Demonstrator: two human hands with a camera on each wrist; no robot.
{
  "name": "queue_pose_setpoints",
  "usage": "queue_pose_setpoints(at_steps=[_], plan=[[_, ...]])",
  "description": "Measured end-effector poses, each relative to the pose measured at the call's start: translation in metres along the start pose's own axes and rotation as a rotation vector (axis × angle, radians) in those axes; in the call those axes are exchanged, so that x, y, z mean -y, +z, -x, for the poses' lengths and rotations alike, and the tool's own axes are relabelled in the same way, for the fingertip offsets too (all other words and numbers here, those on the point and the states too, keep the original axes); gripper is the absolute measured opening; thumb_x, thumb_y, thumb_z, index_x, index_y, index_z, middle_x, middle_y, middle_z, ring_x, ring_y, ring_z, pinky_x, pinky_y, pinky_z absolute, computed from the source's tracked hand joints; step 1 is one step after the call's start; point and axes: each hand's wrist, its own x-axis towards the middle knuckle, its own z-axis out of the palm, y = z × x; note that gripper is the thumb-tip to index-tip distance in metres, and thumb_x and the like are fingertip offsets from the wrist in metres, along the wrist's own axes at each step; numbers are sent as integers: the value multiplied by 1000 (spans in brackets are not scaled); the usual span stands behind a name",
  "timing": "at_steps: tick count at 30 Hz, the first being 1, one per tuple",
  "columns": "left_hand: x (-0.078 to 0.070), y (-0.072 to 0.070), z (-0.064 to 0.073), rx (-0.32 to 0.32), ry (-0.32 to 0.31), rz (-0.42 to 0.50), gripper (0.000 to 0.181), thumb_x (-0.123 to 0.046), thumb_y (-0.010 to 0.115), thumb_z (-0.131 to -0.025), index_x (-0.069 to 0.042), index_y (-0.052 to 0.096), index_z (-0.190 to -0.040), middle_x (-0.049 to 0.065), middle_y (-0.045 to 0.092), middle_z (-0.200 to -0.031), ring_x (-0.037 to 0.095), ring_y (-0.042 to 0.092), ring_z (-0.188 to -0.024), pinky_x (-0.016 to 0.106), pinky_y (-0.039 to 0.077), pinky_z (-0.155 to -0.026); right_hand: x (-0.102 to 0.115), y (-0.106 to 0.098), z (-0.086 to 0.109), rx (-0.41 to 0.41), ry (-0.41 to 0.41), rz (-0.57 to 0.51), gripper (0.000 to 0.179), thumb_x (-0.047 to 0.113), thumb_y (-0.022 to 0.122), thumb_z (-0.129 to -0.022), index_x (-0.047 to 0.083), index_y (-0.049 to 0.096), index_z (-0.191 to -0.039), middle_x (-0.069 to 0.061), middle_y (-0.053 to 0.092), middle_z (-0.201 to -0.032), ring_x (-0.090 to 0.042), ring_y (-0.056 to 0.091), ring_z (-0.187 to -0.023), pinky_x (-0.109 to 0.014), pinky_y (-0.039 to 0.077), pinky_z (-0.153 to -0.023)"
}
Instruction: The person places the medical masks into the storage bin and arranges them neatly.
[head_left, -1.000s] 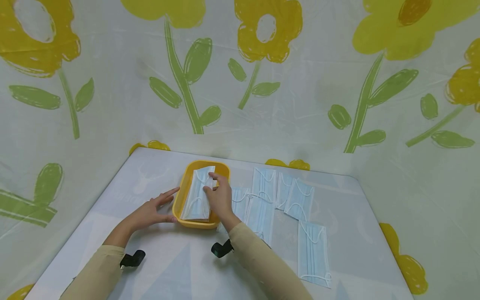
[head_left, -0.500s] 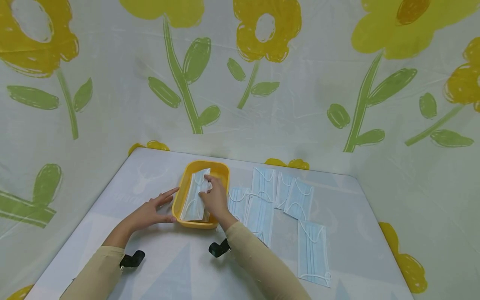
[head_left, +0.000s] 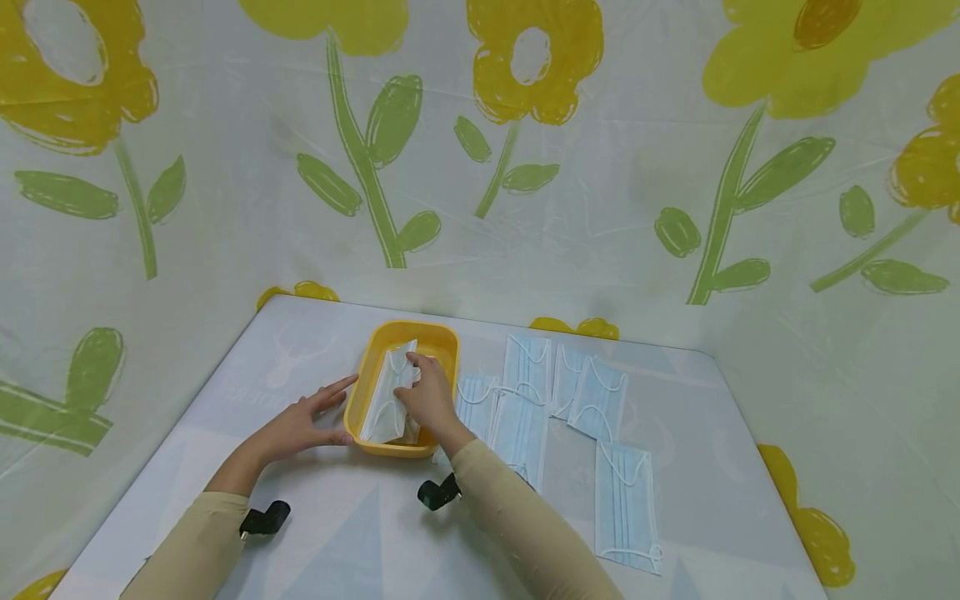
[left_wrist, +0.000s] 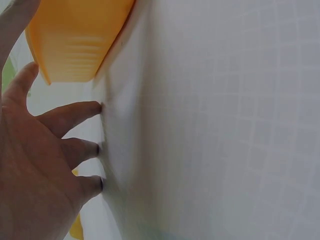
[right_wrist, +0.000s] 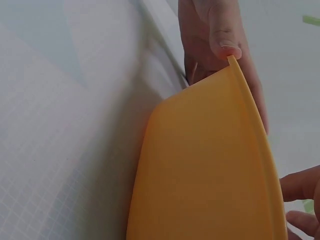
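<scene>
A yellow plastic tray stands on the table, with a pale blue face mask slanting inside it. My right hand reaches over the tray's right side and pinches that mask along its right edge between thumb and fingers. Under it, the edge of something pale shows at the tray's bottom. My left hand lies against the left side, fingers spread. From the right wrist, the left thumb rests on the tray's rim. In the left wrist view, the other fingertips touch down near the tabletop.
Several face masks overlap on the table right of the tray, partly behind the right forearm. One mask lies nearer the front right. A flower-printed curtain rises behind the table. Black camera mounts stick out from the wrists.
My right hand has moved a little left with the mask, whose right edge has shifted away from the tray's right side and tilted. The left hand has stayed in place.
</scene>
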Motion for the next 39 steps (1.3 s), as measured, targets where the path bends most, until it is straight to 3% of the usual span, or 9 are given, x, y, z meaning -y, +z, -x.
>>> queue_pose_setpoints(at_steps=[8,16,23,39], plan=[[0,0,1,0,2,-8,99,-46,85,-80,-32,29,-161,24,46,-152,55,14,-149,76,2,-116,2,-4,4,5,9,2,64,8,77,-90,10,52,-148,-14,50,-144,-13,62,-89,-22,56,-67],[-2,0,1,-1,-10,-7,100,-47,84,-80,-32,28,-161,24,44,-153,54,12,-150,75,0,-116,2,-11,9,-20,-15,10,63,9,76,-91,11,52,-149,-11,52,-137,-13,63,-95,-22,56,-67],[-1,0,1,3,-10,5,100,-47,85,-80,-31,29,-161,24,43,-154,55,10,-150,75,-1,-116,-1,-16,13,-36,-37,-21,60,7,73,-91,9,53,-147,-13,54,-137,-17,64,-100,-24,59,-74],[-1,2,0,1,-20,11,101,-48,85,-79,-33,29,-161,24,44,-154,54,11,-150,75,0,-116,-2,-27,20,-92,-85,-97,54,4,74,-90,7,57,-142,-12,59,-131,-16,65,-96,-25,60,-84]])
